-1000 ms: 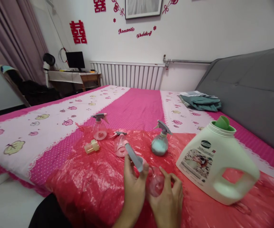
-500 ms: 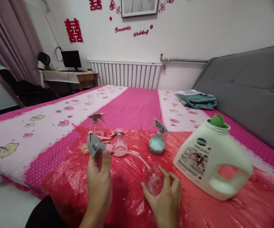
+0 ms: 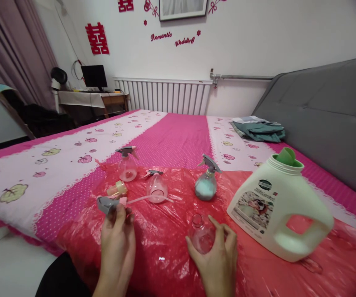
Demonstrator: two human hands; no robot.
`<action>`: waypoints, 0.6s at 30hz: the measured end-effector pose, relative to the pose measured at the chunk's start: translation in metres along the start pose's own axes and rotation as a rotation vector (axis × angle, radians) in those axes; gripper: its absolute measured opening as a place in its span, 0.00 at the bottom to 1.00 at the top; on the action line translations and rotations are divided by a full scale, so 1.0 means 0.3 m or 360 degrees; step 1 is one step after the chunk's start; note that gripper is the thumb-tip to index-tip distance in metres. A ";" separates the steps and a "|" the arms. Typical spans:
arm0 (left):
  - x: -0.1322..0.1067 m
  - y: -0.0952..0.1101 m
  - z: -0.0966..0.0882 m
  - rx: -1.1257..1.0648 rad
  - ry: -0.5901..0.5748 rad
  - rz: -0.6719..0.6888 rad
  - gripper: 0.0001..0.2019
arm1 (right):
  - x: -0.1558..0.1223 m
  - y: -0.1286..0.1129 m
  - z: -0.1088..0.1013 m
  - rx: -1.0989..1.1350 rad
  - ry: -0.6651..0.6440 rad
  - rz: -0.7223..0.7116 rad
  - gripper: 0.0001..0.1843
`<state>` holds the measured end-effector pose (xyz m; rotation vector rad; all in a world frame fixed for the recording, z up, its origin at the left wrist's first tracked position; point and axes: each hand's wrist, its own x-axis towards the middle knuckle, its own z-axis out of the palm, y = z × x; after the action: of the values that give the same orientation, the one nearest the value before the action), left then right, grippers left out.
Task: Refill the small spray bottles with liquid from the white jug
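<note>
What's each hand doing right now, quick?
Left hand: closed, holding the gray spray top.
Right hand: curled around the open clear bottle, holding it.

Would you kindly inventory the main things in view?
Bed: one, pink and white, centre
Sheet: one, red, bed
Open bottle: one, pinkish, sheet
Spray head: one, grey and pink, left
Spray bottles: three, two pinkish, one bluish, sheet
Small container: one, yellowish, sheet
Jug: one, pale green, sheet
Fabric: one pile, mostly teal, bed
Headboard: one, grey, right
Curtain: one, mauve, left
Monitor: one, black, desk
Radiator: one, white, wall
Frame: one, black, wall
Decorations: several, red, wall
Left hand: one, on spray head
Right hand: one, on open bottle
</note>
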<state>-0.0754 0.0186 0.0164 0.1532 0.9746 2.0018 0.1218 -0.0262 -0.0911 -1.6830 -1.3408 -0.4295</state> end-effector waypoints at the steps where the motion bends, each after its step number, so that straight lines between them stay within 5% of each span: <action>1: 0.011 -0.006 -0.012 0.0008 0.0035 -0.0028 0.14 | 0.000 0.000 -0.001 0.0003 0.0001 -0.0005 0.45; 10: 0.078 -0.013 -0.088 0.0197 0.0181 -0.0223 0.18 | -0.001 0.004 -0.005 0.0007 0.0018 -0.0009 0.45; 18: 0.094 0.021 -0.104 0.0528 0.0095 -0.0571 0.15 | -0.001 0.006 -0.001 0.0031 -0.0002 0.0002 0.46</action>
<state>-0.1105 0.0201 -0.0074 0.0913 1.2718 1.5186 0.1233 -0.0268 -0.0919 -1.6682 -1.3408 -0.4135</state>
